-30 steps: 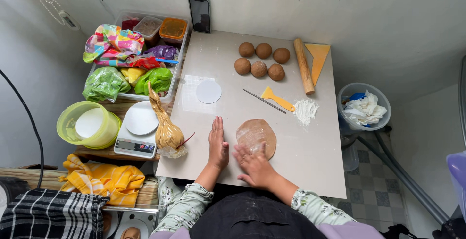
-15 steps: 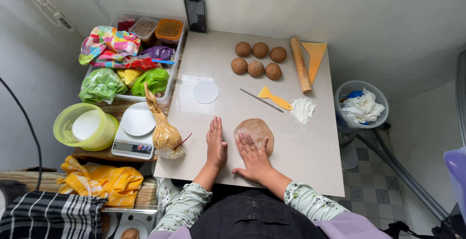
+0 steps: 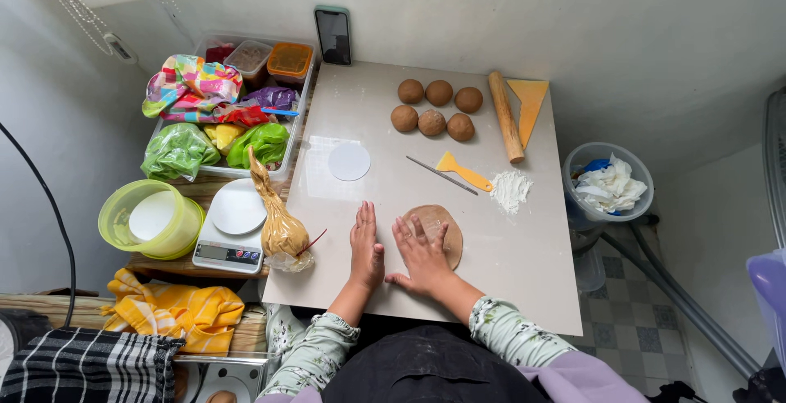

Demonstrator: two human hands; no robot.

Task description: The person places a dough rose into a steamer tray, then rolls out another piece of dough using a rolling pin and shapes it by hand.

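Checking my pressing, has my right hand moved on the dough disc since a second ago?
No. The right hand still lies on the dough disc's left part, with the flour pile up and right.

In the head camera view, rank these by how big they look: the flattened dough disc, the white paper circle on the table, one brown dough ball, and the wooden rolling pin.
1. Wooden rolling pin, longest by far.
2. Flattened dough disc, partly under the right hand.
3. White paper circle.
4. Brown dough ball, smallest.
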